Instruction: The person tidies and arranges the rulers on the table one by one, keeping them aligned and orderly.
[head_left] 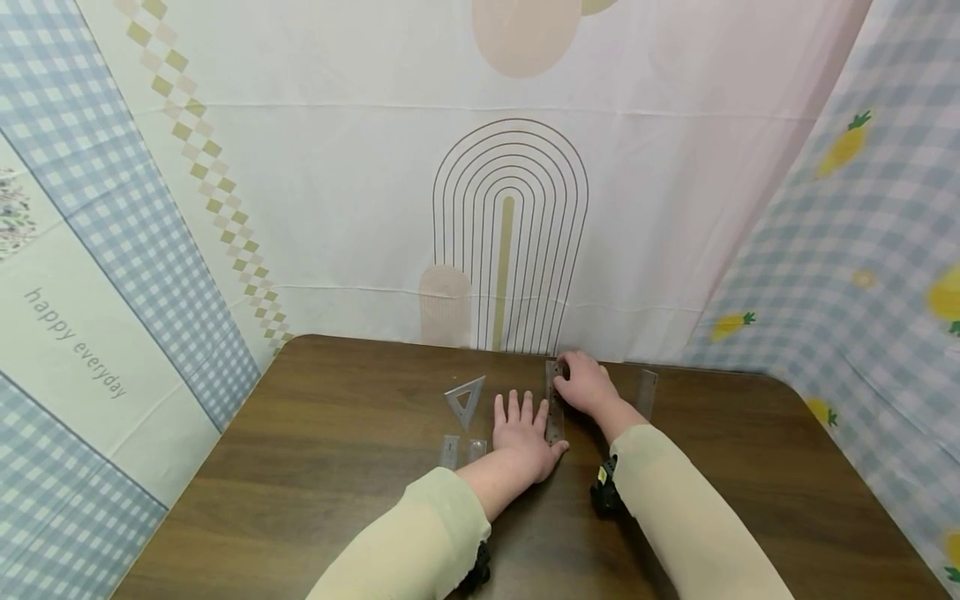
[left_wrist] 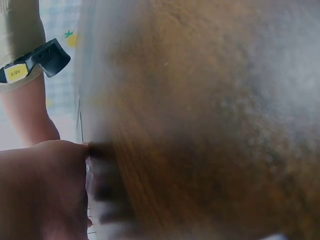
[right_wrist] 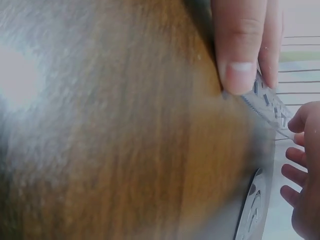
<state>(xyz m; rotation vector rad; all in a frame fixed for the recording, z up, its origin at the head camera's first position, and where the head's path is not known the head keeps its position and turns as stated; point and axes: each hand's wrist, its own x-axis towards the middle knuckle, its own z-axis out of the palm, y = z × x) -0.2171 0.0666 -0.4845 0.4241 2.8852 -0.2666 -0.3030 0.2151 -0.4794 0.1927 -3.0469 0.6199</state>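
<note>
A clear ruler [head_left: 555, 400] lies lengthwise near the table's back edge, printed marks showing on it. My right hand [head_left: 588, 383] pinches its far part; in the right wrist view, thumb and finger are on the ruler [right_wrist: 267, 102]. With fingers spread and straight, my left hand [head_left: 521, 437] lies flat on the table, its index finger and thumb beside the ruler's left edge and near end. Whether they touch it is hard to tell. Left of that hand is a clear triangular set square [head_left: 453, 402]. In the left wrist view, the left hand [left_wrist: 45, 195] hides the ruler.
Two small clear pieces [head_left: 450, 450], partly behind the left forearm, lie on the brown wooden table [head_left: 337, 442]. Another clear ruler [head_left: 648, 390] is right of the right hand, partly covered by that arm. A patterned cloth [head_left: 360, 208] hangs behind the table.
</note>
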